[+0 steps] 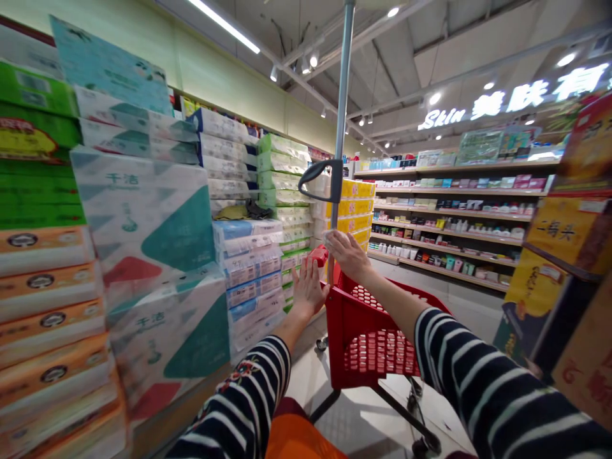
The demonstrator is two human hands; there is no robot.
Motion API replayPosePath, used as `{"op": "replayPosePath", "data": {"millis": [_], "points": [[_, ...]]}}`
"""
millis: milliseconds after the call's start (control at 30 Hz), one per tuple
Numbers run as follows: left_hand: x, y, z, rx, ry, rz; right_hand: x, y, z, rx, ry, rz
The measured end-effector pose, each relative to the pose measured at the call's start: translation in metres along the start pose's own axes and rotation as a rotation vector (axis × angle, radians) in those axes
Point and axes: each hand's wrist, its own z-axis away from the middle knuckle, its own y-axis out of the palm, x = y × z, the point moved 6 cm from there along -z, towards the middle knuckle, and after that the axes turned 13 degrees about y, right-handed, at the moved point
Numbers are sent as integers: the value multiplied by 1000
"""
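Note:
My left hand (308, 288) lies open, fingers spread and pointing forward, beside a red end piece (319, 255) at the top of the red shopping cart (336, 341). My right hand (350, 256) reaches to the grey metal pole (342, 121) that rises from the cart. Its fingers are stretched out across the pole's lower part, and I cannot make out whether they press on it. A dark grey loop handle (337, 182) sits on the pole above both hands. Perforated red walls form the cart's basket; its contents are hidden.
Stacked tissue packs (160, 217) line the left side, with yellow packs (356, 207) further ahead. Shelves of skincare goods (449, 210) stand at the back right. Yellow boxes (535, 287) are stacked close on my right. Grey floor (471, 306) lies beyond the cart.

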Motion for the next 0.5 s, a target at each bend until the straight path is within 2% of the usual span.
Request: {"op": "replayPosePath", "data": {"millis": [100, 200, 267, 433, 500], "points": [[0, 6, 10, -18, 14, -11, 18, 18, 33, 35, -61, -2], [2, 9, 13, -17, 22, -25, 26, 26, 44, 60, -105, -12], [5, 6, 9, -11, 10, -25, 22, 22, 34, 51, -97, -15], [7, -8, -9, -12, -17, 4, -6, -7, -20, -33, 40, -15], [5, -10, -11, -16, -12, 14, -10, -12, -29, -40, 52, -19]]}}
